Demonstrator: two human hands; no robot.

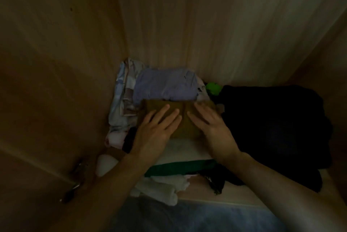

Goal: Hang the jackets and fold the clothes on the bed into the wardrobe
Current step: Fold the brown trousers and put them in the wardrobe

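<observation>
Under left hand (pixel 154 132), right hand (pixel 216 130) fingers (pixel 163 112) | brown garment (pixel 183 129) | pressed flat

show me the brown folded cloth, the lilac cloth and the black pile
brown folded cloth (pixel 185 128): head view, bare middle strip
lilac cloth (pixel 165 85): head view, middle of top
black pile (pixel 272 119): head view, its middle
</observation>
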